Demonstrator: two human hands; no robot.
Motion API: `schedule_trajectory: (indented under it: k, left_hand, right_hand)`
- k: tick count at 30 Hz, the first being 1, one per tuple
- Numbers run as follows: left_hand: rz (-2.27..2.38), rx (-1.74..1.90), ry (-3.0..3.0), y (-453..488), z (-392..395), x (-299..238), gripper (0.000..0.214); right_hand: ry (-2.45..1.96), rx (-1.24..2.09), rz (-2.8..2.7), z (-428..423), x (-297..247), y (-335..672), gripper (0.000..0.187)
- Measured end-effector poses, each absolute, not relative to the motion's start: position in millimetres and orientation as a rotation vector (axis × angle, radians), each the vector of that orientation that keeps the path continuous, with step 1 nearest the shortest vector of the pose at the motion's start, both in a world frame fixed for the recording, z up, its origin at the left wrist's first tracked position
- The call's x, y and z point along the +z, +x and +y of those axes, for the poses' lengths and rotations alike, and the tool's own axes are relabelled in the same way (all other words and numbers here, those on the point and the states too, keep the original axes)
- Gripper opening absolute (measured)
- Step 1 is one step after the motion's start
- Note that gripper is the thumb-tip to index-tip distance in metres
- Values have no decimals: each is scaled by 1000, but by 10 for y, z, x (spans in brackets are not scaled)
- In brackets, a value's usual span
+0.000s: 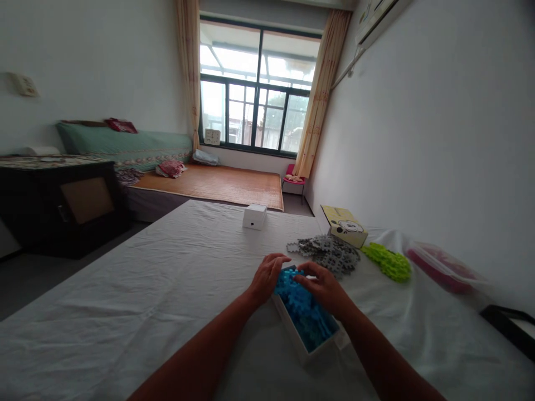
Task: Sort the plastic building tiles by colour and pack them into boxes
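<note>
A white rectangular box (pixel 292 328) full of blue plastic pieces (pixel 307 312) lies on the white sheet in front of me. My left hand (pixel 267 275) rests at the box's far left corner, fingers curled over the blue pieces. My right hand (pixel 324 287) lies on top of the blue pile from the right, fingers bent and pressed onto it. Whether either hand has pinched a piece is hidden by the fingers.
Beyond the box lie a grey heap of pieces (pixel 330 250), a lime-green heap (pixel 388 263), a yellow cartoon box (pixel 345 225), a small white box (pixel 254 216) and a clear tub with pink contents (pixel 443 268). A dark frame (pixel 510 328) sits at the right edge.
</note>
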State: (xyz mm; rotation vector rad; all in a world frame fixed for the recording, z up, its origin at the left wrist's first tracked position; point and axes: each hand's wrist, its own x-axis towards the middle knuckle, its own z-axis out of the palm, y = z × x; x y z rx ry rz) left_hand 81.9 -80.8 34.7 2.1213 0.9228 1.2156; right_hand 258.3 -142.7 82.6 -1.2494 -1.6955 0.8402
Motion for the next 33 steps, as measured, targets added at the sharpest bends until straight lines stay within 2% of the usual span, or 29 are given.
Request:
schedule_trajectory:
  k: [5, 9, 12, 15, 22, 28, 33]
  left_hand:
    - [992, 1246, 2067, 848, -794, 288, 53]
    - [979, 1200, 2267, 906, -938, 325, 42]
    - [951, 1200, 2299, 901, -958, 360, 42]
    - [1018, 1268, 2155, 863, -871, 354, 49]
    - [998, 1158, 2164, 897, -852, 261, 47]
    - [1025, 1215, 2179, 913, -913, 324, 40]
    - [999, 1319, 2006, 884, -842, 333, 44]
  right_hand:
    - [-1293, 891, -1522, -1515, 883, 2828, 42]
    - [-1386, 978, -1723, -1693, 871, 2934, 39]
    - [-1435, 765, -1902, -1794, 809, 2918, 31]
    - [-1448, 551, -1967, -1834, 763, 2873, 30]
    - [-1351, 355, -2256, -1888, 710, 2669, 23]
    - [-1403, 249, -2088, -1835, 662, 2589, 27]
    - [-1589, 161, -1749, -1823, 665, 3131, 33]
